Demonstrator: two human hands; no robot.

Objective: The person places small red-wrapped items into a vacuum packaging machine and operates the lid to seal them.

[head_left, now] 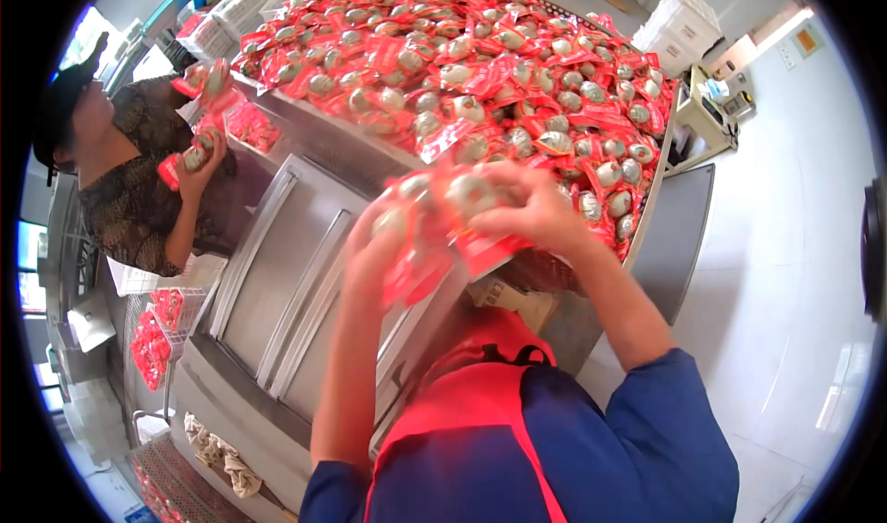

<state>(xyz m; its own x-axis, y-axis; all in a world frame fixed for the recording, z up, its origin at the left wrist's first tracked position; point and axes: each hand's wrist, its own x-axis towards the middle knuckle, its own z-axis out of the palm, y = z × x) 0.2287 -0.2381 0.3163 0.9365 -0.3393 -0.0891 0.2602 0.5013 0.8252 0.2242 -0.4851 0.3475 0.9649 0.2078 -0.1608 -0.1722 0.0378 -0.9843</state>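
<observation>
Both my hands are raised in front of my red apron, at the near edge of a big metal-sided bin (319,126) heaped with red packets (545,89). Each packet has a clear window showing a pale grey-green, egg-shaped item. My left hand (363,237) is closed round red egg packets (414,260), slightly smeared by motion. Fingers and thumb of my right hand (536,207) pinch another egg packet (471,195). The packets in my two hands overlap, so how many there are is hard to tell.
A stainless steel worktop with raised bars (296,273) lies to my left. Across it, a co-worker (139,153) holds red packets (196,153). Baskets of packets (166,310) stand at left, white crates (679,24) and a small table (707,112) at right.
</observation>
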